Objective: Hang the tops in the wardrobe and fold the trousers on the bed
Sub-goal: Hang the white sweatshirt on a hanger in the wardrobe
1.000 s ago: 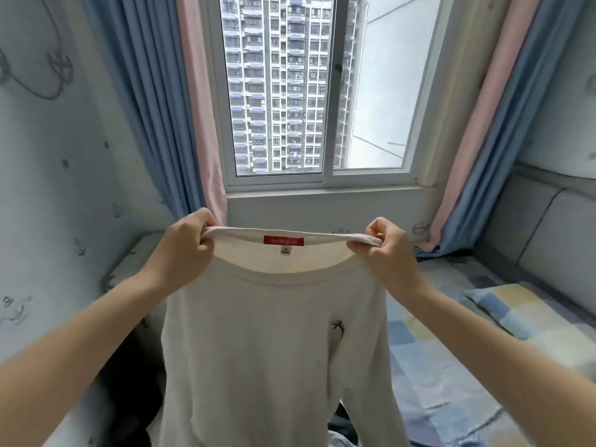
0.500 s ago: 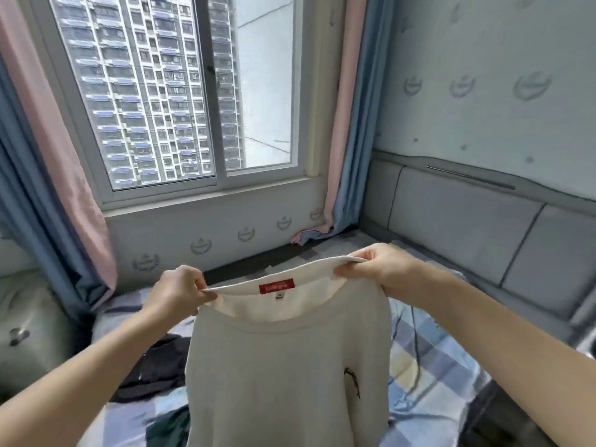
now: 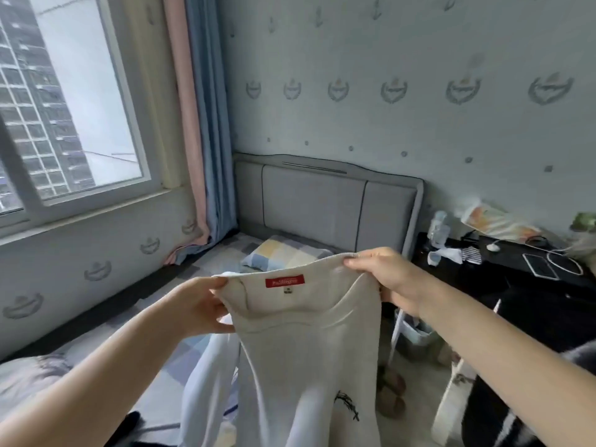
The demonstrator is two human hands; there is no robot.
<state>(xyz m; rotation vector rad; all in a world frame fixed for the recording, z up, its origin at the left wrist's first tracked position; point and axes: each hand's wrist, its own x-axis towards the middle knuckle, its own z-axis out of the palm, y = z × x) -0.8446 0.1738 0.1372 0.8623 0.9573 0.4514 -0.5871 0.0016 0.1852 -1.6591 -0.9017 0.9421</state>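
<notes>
overhead, patterned wallpaper [image 3: 403, 75] is seen behind a grey padded headboard [image 3: 322, 204]. a bed [image 3: 180, 356] with a checked sheet and checked pillow [image 3: 283, 254] is set below the window [image 3: 64, 108], which is flanked by pink and blue curtains [image 3: 200, 124]. a black desk [image 3: 503, 272] with small clutter is placed just beside the headboard. a cream top [image 3: 306, 366] is held up over the bed edge, its collar pinched at one end by the left hand [image 3: 200, 306] and at the other by the right hand [image 3: 383, 279], fingers curled on the fabric; a red label [image 3: 285, 281] is shown between them.
</notes>
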